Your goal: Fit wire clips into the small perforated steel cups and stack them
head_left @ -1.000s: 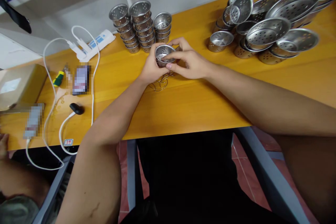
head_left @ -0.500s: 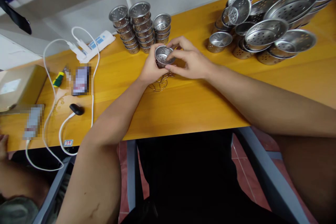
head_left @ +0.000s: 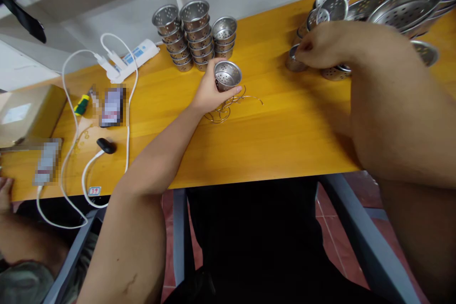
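Observation:
My left hand [head_left: 210, 86] is wrapped round a small perforated metal cup [head_left: 228, 75], its mouth tilted up towards me. Just below that hand, thin bent wire loops [head_left: 228, 108] lie on the wooden table. On the right side, my right hand [head_left: 326, 45] is bent over another small metal cup [head_left: 292, 62], fingers curled at its rim. The back of the hand and wrist hides much of that cup and of the group of larger perforated bowls [head_left: 409, 7] behind it.
Stacks of perforated cups [head_left: 199, 33] stand at the back, beside a white power strip [head_left: 137, 59]. White cables, two blurred phones [head_left: 113, 107], a black mouse-like object [head_left: 106, 146], a green-yellow screwdriver [head_left: 82, 104] and a cardboard box [head_left: 32, 114] lie left. Another person's hand [head_left: 5, 192] is at far left.
My right hand has left the cup in my left hand and moved right to a cup by the bowls. My left hand keeps its hold; more of the wire shows.

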Tool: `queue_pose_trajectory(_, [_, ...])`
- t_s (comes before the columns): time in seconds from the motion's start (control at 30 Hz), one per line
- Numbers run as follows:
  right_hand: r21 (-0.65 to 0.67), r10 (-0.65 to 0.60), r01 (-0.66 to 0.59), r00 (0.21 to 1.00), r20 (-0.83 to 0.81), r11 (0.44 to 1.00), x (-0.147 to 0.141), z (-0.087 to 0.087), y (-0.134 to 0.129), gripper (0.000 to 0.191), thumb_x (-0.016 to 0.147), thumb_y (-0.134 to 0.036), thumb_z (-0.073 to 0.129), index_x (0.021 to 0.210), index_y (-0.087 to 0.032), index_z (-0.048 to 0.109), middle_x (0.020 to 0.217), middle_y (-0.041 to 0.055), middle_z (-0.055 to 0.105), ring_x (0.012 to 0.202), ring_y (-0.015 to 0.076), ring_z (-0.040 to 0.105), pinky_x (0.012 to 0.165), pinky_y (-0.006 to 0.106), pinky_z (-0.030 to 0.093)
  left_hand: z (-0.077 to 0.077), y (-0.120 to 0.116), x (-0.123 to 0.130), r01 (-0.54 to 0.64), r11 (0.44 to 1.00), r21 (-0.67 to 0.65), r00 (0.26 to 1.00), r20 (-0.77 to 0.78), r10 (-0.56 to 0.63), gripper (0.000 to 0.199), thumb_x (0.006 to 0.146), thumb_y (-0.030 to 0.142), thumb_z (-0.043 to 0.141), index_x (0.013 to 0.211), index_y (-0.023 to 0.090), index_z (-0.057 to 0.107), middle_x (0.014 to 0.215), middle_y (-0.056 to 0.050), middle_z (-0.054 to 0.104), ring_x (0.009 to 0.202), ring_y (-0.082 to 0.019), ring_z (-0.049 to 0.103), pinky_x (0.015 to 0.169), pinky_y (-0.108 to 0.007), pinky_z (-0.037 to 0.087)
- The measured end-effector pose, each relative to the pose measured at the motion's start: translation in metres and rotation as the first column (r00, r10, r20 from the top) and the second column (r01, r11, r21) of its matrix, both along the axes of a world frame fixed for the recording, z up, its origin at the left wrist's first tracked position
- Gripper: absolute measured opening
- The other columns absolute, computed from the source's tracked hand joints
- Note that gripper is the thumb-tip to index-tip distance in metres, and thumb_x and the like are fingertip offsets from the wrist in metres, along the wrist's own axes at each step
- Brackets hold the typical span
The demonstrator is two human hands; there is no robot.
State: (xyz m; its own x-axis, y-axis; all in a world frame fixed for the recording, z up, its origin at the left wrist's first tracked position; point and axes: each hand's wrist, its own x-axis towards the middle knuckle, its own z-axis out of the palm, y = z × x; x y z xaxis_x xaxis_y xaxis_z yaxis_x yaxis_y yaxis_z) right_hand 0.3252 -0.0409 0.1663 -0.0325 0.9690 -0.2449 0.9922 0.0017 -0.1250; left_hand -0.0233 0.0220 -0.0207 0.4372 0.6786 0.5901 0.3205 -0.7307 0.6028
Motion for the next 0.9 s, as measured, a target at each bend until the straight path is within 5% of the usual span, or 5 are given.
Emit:
queue_pose_trajectory(0.33, [-0.064, -0.001, 0.013, 0.98, 0.199, 0.998, -0.033, 0.002, -0.006, 0.023, 0.123, -0.023, 0.074, 0.131, -0.006, 0.087, 0.123, 0.0245, 0.087, 0.078, 0.0187, 0.067, 0.076, 0.039, 0.043, 0.01, -0.01, 0.003, -0.014, 1.0, -0.013, 1.0, -0.006, 0.014, 0.092, 0.105, 0.068, 0.09, 0.173, 0.034, 0.038, 0.154, -0.01, 0.067, 0.147, -0.034, 0.076, 0.135, -0.061, 0.061])
queue_pose_trajectory(0.5, [0.352, 0.12, -0.088, 0.99, -0.071, 0.932, -0.026, -0.009, -0.007, 0.028, 0.119, -0.027, 0.066, 0.138, -0.014, 0.082, 0.142, 0.0265, 0.082, 0.121, 0.0376, 0.076, 0.105, 0.048, 0.056, 0.005, -0.006, 0.001, -0.017, 0.999, -0.027, 1.0, -0.001, 0.017, 0.095, 0.101, 0.073, 0.091, 0.171, 0.035, 0.039, 0.157, -0.012, 0.064, 0.149, -0.035, 0.074, 0.134, -0.06, 0.061])
queue_pose_trajectory(0.6, [0.575, 0.551, -0.305, 0.771, -0.318, 0.759, -0.034, -0.022, -0.009, 0.027, 0.109, -0.027, 0.067, 0.133, -0.023, 0.08, 0.151, 0.0222, 0.075, 0.13, 0.036, 0.073, 0.117, 0.049, 0.059, 0.003, -0.003, 0.001, -0.008, 1.0, 0.006, 1.0, -0.001, 0.008, 0.098, 0.101, 0.078, 0.088, 0.172, 0.034, 0.035, 0.159, -0.012, 0.062, 0.151, -0.035, 0.073, 0.135, -0.059, 0.059])
queue_pose_trajectory(0.7, [0.657, 0.785, -0.459, 0.501, -0.364, 0.598, -0.053, -0.038, -0.015, 0.034, 0.102, -0.038, 0.075, 0.133, -0.026, 0.082, 0.155, 0.0198, 0.071, 0.128, 0.0379, 0.073, 0.105, 0.052, 0.065, 0.005, -0.003, 0.002, -0.007, 0.999, 0.038, 1.0, -0.023, 0.008, 0.102, 0.1, 0.084, 0.088, 0.171, 0.034, 0.035, 0.158, -0.01, 0.063, 0.154, -0.036, 0.072, 0.137, -0.059, 0.058])
queue_pose_trajectory(0.9, [0.682, 0.824, -0.484, 0.452, -0.341, 0.548, -0.082, -0.073, -0.022, 0.034, 0.116, -0.06, 0.072, 0.13, -0.032, 0.087, 0.147, 0.0105, 0.079, 0.127, 0.0415, 0.079, 0.112, 0.057, 0.063, 0.012, -0.001, 0.004, 0.042, 0.997, 0.063, 0.994, 0.099, -0.048, 0.104, 0.09, 0.105, 0.079, 0.161, 0.038, 0.044, 0.148, -0.007, 0.071, 0.136, -0.03, 0.077, 0.121, -0.058, 0.07])
